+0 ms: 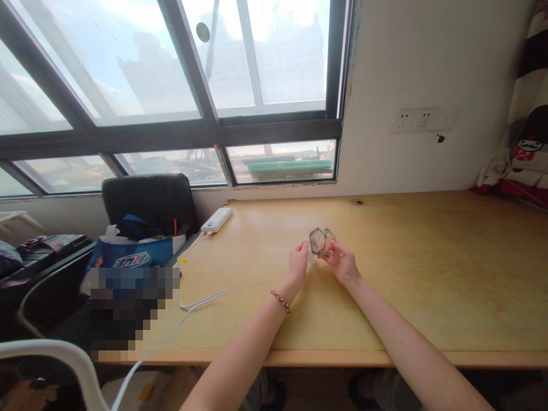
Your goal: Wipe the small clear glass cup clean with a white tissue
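A wristwatch point(318, 241) with a round, pale face and metal-looking rim is held up above the wooden table point(428, 268), near the middle of the view. My right hand point(341, 261) grips its right side, fingers closed round the band. Just left of the watch is my left hand point(298, 260), its thumb and fingers pinched together on a clear, thin piece point(311, 257) that hangs beside and below the watch. What that clear piece is, I cannot make out. A braided bracelet point(280, 301) circles my left wrist.
A white power bank point(217, 220) with a cable lies at the table's back left. Another white cable point(203, 301) crosses the left part. Beyond the left edge, a blue bag point(132, 257) rests on a black chair point(149, 200). Window and wall stand behind.
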Demonstrator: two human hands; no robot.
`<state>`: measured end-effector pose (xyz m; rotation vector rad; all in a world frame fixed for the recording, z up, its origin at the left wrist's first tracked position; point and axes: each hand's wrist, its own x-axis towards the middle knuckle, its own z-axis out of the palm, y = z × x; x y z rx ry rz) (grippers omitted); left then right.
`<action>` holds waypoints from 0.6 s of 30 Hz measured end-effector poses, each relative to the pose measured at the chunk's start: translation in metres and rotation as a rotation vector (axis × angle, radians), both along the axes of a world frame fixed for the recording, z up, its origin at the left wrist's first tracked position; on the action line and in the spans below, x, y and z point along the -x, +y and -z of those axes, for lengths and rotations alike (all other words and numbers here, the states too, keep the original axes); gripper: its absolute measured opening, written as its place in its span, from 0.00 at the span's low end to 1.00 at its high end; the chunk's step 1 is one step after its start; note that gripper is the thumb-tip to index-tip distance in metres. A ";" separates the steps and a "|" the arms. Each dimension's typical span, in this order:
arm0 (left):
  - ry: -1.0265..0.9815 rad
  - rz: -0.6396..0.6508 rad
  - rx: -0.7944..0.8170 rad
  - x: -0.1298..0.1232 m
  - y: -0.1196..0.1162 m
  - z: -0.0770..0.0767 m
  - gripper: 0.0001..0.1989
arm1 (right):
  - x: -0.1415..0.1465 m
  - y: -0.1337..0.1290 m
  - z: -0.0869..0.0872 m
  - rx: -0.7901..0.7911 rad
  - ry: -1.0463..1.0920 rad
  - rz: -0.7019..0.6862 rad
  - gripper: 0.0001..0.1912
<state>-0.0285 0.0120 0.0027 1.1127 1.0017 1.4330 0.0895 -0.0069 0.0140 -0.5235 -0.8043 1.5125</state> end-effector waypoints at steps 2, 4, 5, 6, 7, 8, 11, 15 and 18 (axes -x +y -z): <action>-0.034 0.036 0.020 -0.001 -0.001 0.001 0.14 | 0.000 0.001 0.001 -0.017 -0.026 0.039 0.12; -0.047 0.069 0.038 -0.001 -0.002 0.000 0.14 | 0.000 0.002 0.001 -0.023 -0.042 0.069 0.12; -0.048 0.087 0.047 -0.001 -0.003 0.000 0.14 | 0.000 0.002 0.001 -0.023 -0.047 0.082 0.12; -0.044 0.103 0.055 0.000 -0.004 -0.001 0.14 | -0.001 0.002 0.001 -0.024 -0.054 0.096 0.12; -0.038 0.116 0.063 0.000 -0.004 -0.001 0.14 | -0.001 0.003 0.001 -0.027 -0.064 0.111 0.12; -0.030 0.125 0.076 0.000 -0.005 0.000 0.14 | 0.000 0.003 0.000 -0.035 -0.078 0.128 0.12; -0.022 0.147 0.152 -0.001 -0.005 0.002 0.12 | 0.001 0.003 -0.002 -0.060 -0.154 0.187 0.10; -0.093 0.165 0.258 -0.003 -0.004 0.004 0.10 | 0.002 0.001 -0.004 -0.094 -0.370 0.268 0.10; -0.162 0.162 0.313 -0.003 -0.002 0.003 0.09 | 0.003 0.000 -0.002 -0.118 -0.589 0.315 0.12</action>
